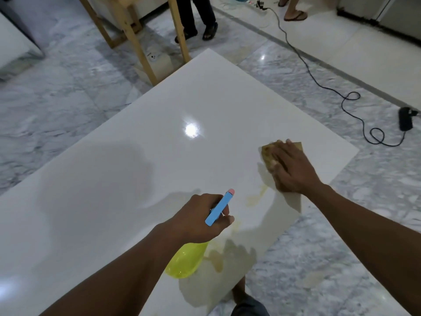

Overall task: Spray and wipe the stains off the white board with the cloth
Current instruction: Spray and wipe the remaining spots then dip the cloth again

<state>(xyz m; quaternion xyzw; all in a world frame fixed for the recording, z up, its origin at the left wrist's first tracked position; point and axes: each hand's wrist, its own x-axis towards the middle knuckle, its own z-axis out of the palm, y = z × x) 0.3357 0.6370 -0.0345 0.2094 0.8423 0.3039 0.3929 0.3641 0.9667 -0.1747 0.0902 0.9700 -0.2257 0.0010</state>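
Two hands work over one white board (159, 156) lying on the marble floor (68, 99). The right hand (293, 169) presses one tan cloth (267, 153) flat with straight fingers, near the board's right edge. The left hand (200, 215) grips one yellow spray bottle (185, 261) above yellowish stains (255, 198) by the near edge.

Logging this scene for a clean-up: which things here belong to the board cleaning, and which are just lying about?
Job: white board, cloth, spray bottle, yellowish stains.
Lying about: black cable, black device, wooden stand.
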